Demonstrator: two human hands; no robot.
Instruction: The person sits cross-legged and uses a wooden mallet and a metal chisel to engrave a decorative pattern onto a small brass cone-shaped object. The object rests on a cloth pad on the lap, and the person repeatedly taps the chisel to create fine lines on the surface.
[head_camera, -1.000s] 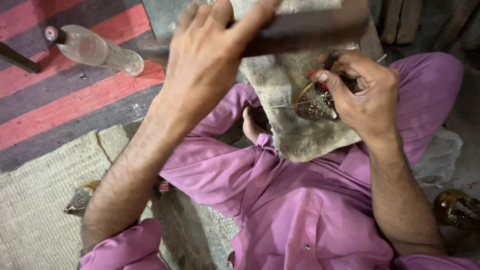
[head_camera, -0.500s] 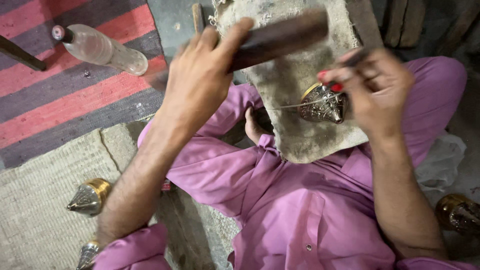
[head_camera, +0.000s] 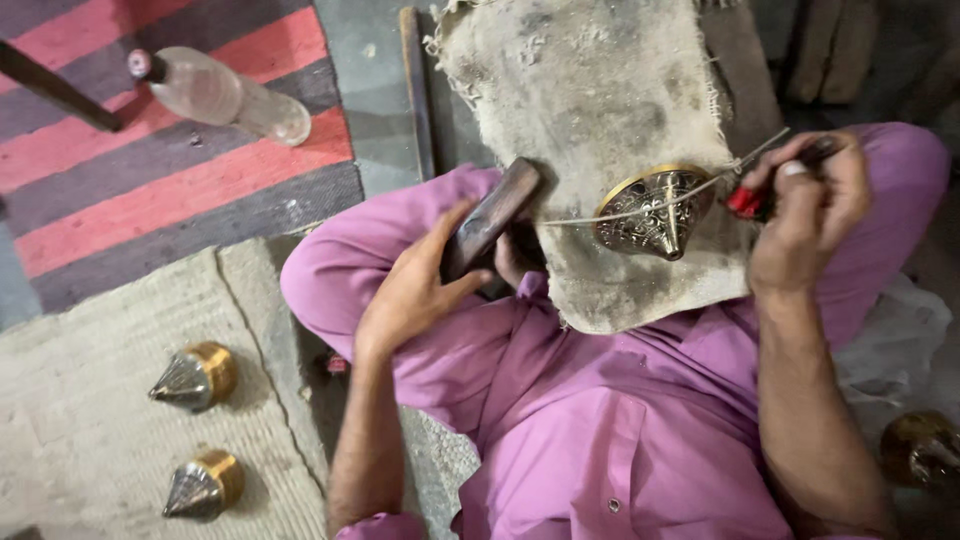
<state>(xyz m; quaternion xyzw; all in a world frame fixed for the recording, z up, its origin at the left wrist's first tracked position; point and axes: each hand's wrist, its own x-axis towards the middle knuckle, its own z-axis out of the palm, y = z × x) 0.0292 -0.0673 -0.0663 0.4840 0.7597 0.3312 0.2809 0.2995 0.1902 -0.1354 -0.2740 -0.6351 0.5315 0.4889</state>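
A worn, pale burlap-covered block (head_camera: 600, 110) stands between the person's knees, and everything here is placed from it. On its lower right part lies a cone-shaped engraved metal piece with a brass rim (head_camera: 655, 212), tip pointing down toward the lap. A thin metal wire (head_camera: 600, 217) runs across the cone's rim, from the block's left edge up to the right.

The right hand (head_camera: 805, 205), just off the block's right edge, has its fingers closed around a small red-handled tool (head_camera: 742, 200); the cone sits just left of those fingertips, apart from them, with the wire's upper end reaching toward the tool.

The left hand (head_camera: 415, 290), at the block's lower left edge, grips a dark wooden bar-shaped mallet (head_camera: 490, 218), fingers wrapped around its lower end, its upper end close to the block's edge and near the wire's left end.

Well left of the block, two similar brass-rimmed cones (head_camera: 192, 375) lie on a woven mat (head_camera: 80, 440), and a clear plastic bottle (head_camera: 225, 95) lies on a red-striped rug (head_camera: 170, 200).
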